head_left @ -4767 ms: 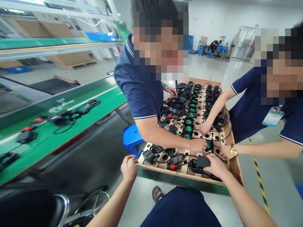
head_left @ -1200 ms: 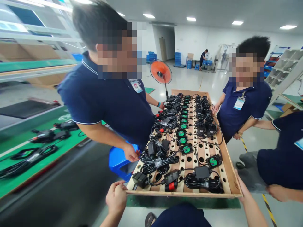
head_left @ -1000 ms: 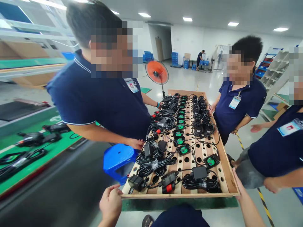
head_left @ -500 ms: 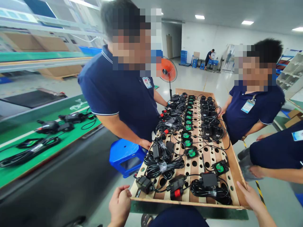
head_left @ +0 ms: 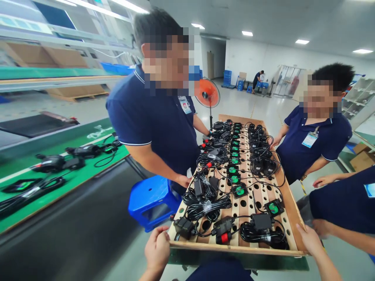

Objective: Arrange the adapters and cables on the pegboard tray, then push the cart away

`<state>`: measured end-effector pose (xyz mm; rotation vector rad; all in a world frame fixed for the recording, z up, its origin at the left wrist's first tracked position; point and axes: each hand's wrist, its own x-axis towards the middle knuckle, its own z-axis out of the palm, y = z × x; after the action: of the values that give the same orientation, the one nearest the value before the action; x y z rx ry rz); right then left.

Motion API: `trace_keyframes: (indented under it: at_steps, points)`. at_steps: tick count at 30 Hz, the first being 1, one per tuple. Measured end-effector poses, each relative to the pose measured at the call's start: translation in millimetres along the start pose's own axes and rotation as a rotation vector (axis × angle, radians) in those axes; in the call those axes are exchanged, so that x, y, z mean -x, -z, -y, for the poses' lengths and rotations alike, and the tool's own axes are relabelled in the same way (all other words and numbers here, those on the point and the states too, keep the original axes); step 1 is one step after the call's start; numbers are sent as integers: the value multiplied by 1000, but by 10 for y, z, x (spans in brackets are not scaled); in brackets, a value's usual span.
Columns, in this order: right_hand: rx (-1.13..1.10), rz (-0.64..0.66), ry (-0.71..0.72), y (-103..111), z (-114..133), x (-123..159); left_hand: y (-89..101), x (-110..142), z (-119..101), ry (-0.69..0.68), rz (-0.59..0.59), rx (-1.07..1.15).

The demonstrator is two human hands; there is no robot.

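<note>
A long wooden tray (head_left: 237, 249) with strips full of round holes reaches away from me. My left hand (head_left: 158, 248) is closed around its near left corner, and my right hand (head_left: 311, 239) grips the right wall near the front. In the tray lie black cable coils (head_left: 209, 208), black boxes (head_left: 261, 221) with leads, rows of small black pieces with green faces (head_left: 240, 190), and black rounded units (head_left: 258, 166) along the right. Two co-workers hold the sides: one person's hand (head_left: 184, 181) is at the left edge, another's hand (head_left: 275, 140) at the right.
On the left a green-topped bench (head_left: 84, 171) carries more black units and cables. A blue stool (head_left: 149, 199) stands left of the tray, and an orange fan (head_left: 207, 93) beyond it. Another person (head_left: 342, 195) is close on the right. Shelves (head_left: 359, 97) stand behind.
The bench and blue stool have shifted left in view relative to the tray. My hands keep their grip on it. The hands of the person at far right have moved.
</note>
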<state>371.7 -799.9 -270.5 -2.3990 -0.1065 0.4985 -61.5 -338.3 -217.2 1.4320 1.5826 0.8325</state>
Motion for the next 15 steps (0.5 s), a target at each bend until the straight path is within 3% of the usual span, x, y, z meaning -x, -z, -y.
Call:
trace_keyframes:
  at_steps: [7, 15]
  points:
    - [-51, 7, 25, 6, -47, 45, -32, -41, 334, -79, -2, 48]
    - [123, -1, 52, 121, 137, 204, -54, 54, 305, -146, -60, 96]
